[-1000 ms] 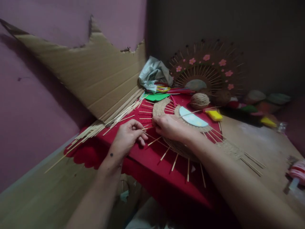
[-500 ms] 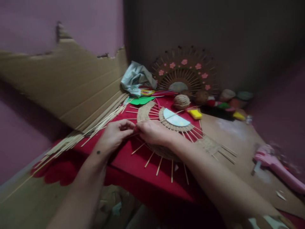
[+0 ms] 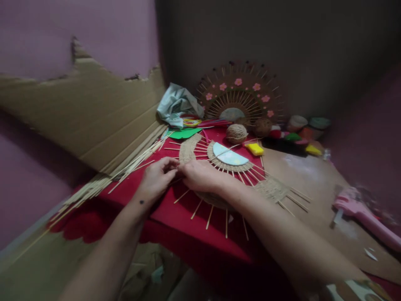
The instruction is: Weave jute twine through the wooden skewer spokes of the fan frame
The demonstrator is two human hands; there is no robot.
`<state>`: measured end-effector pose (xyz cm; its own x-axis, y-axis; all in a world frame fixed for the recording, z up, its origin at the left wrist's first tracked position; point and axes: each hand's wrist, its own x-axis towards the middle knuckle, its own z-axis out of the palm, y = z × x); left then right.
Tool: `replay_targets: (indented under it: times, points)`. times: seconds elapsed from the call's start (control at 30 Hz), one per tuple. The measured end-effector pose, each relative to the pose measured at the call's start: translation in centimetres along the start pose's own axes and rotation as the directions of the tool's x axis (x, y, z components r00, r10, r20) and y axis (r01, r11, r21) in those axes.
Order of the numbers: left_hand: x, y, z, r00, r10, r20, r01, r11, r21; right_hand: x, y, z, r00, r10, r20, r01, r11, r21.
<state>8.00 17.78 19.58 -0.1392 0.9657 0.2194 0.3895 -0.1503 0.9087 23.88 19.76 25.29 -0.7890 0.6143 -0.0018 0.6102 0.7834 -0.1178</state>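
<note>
A half-round fan of thin wooden sticks and woven twine (image 3: 188, 149) lies on the red cloth, with a pale blue half-disc (image 3: 230, 155) at its centre. At the fan's left outer edge my two hands meet, fingertips together. My left hand (image 3: 159, 177) is closed in a pinch by the stick ends. My right hand (image 3: 200, 175) is closed too, over the woven outer band, covering part of it. What lies between the fingertips is too small and hidden to make out.
Loose thin sticks (image 3: 94, 184) lie at the left along cardboard (image 3: 119, 100). Behind the fan are a twine ball (image 3: 237, 133), a yellow block (image 3: 255, 149) and green foam sheet (image 3: 184, 133). A flowered fan (image 3: 222, 86) leans at the back. A pink glue gun (image 3: 354, 205) rests right.
Both hands stay together at the fan's left edge, with small finger movements. My left wrist has shifted slightly to the right, and the camera view has moved a little.
</note>
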Motion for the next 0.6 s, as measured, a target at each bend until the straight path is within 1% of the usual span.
replay_targets:
  times: [0.13, 0.27, 0.33, 0.4, 0.47, 0.6]
  points:
    - [-0.7, 0.6, 0.2, 0.995, 0.087, 0.043, -0.092, 0.988, 0.121, -0.1, 0.2, -0.3, 0.999, 0.007, 0.053, -0.007, 1.0, -0.014]
    - [-1.3, 1.3, 0.2, 0.985, 0.17, 0.04, -0.175, 0.951, 0.256, -0.3, 0.1, -0.6, 0.997, -0.01, 0.074, 0.011, 1.0, -0.012]
    - [-1.4, 1.4, 0.2, 0.981, 0.189, 0.041, -0.193, 0.941, 0.277, -0.6, 0.1, -1.0, 0.994, -0.022, 0.105, 0.021, 1.0, 0.008]
    - [-1.3, 1.4, 0.2, 0.983, 0.179, 0.044, -0.185, 0.951, 0.25, -1.1, 0.1, -1.5, 0.989, -0.04, 0.142, 0.035, 0.999, 0.038]
    - [-1.2, 1.2, 0.1, 0.988, 0.142, 0.054, -0.15, 0.969, 0.198, -1.6, 0.2, -1.9, 0.982, -0.073, 0.176, 0.06, 0.995, 0.081]
    - [-1.4, 1.0, 0.2, 0.992, 0.07, 0.104, -0.084, 0.988, 0.132, -2.6, 1.0, -1.9, 0.965, -0.139, 0.22, 0.099, 0.978, 0.183]
